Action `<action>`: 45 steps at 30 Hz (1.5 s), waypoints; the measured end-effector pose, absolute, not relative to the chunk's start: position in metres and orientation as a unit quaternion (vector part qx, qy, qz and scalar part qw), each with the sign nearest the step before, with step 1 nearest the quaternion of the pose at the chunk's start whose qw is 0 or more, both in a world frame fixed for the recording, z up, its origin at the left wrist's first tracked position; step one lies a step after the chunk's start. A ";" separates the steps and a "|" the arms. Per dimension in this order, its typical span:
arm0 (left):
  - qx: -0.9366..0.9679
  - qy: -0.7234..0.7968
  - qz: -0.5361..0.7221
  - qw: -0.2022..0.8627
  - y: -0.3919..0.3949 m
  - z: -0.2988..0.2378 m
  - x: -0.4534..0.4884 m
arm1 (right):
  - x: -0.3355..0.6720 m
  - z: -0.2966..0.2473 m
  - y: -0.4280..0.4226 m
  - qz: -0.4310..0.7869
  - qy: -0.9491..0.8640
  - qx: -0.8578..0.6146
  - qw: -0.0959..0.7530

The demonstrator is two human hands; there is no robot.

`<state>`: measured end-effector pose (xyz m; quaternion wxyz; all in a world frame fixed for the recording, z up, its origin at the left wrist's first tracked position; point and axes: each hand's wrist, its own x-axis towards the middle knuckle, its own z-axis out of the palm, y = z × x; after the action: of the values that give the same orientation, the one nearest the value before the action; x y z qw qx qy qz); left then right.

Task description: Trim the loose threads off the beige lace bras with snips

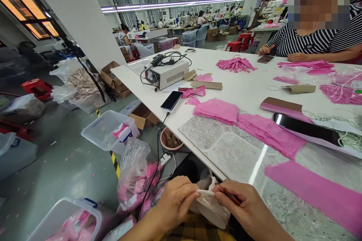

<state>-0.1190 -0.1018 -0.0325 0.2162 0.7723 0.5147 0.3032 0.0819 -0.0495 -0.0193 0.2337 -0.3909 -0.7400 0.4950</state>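
Note:
Both hands are close together just off the table's near edge, low in the view. My left hand (177,199) pinches one end of the pale edge of a sheer beige fabric piece (212,209). The other end is between the thumb and fingers of my right hand (244,203). Below the stretched edge the fabric hangs loose over my lap. A thin dark and red tool (235,198) lies within my right hand; its kind is mostly hidden by the fingers. Nearest on the table are a flat pink fabric strip (313,192) and a pink fabric stack (268,131).
On the white table (198,58) are a grey metal box (169,75) with cables, a phone (171,101) and a dark glossy object (307,128). Plastic bins (109,128) and bagged pink fabric (138,184) stand left on the floor. A person in stripes (311,41) sits opposite.

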 end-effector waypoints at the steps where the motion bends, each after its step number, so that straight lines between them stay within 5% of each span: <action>1: 0.782 0.504 0.290 0.224 -0.104 -0.032 -0.120 | 0.084 -0.018 -0.049 0.471 -0.772 -0.369 0.212; 15: 0.788 0.461 0.256 0.318 -0.104 -0.024 -0.117 | 0.082 -0.024 -0.063 0.465 -0.777 -0.379 0.191; 21: 0.797 0.473 0.216 0.307 -0.115 -0.032 -0.119 | 0.092 -0.023 -0.061 0.478 -0.797 -0.353 0.109; 31: 0.848 0.418 0.178 0.273 -0.119 -0.020 -0.112 | 0.078 -0.034 -0.084 0.526 -0.760 -0.341 0.171; 36: 0.807 0.462 0.179 0.322 -0.118 -0.019 -0.114 | 0.089 -0.030 -0.074 0.618 -0.685 -0.369 0.111; 45: 0.811 0.443 0.164 0.344 -0.124 -0.016 -0.110 | 0.090 -0.021 -0.075 0.567 -0.763 -0.282 0.127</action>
<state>-0.1100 -0.1244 -0.0161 0.3437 0.8114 0.4434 0.1638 0.0901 -0.0752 -0.0206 0.1268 -0.2820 -0.7632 0.5673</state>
